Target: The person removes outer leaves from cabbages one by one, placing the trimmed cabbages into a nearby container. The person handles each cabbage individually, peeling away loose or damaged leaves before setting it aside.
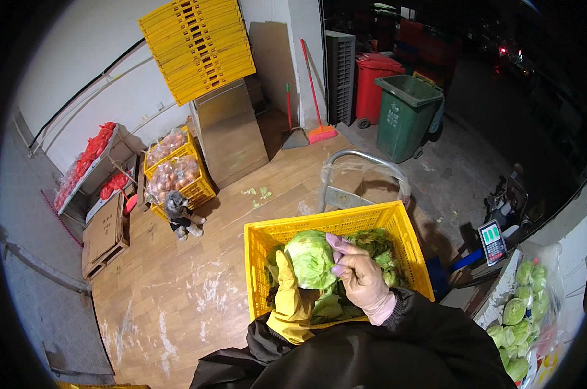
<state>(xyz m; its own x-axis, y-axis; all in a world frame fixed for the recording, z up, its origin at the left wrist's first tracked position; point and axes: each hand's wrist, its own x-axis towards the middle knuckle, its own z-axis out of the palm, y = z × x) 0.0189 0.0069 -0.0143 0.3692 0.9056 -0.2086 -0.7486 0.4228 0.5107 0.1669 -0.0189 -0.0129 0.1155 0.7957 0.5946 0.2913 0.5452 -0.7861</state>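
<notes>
A pale green head of lettuce (pixel 311 259) is held over a yellow plastic crate (pixel 411 246) in front of me. My left hand (pixel 289 301), in a yellow glove, cups its left side. On the other side my right hand (pixel 363 277), in a pale pink glove with purplish fingertips, has its fingers curled against the lettuce's edge. The thumb and fingertips press at the outer leaves; whether a leaf is pinched off is hidden. Loose green leaves (pixel 329 308) and darker leafy pieces (pixel 374 243) lie inside the crate around and below the lettuce.
A metal-framed chair (pixel 364 194) stands just beyond the crate. At right are a scale display (pixel 492 242) and bagged lettuce heads (pixel 517 311). A small grey dog (pixel 178 211) is on the floor by yellow crates of bagged produce (pixel 199 188). Green (pixel 403 123) and red bins (pixel 374 81) stand farther off.
</notes>
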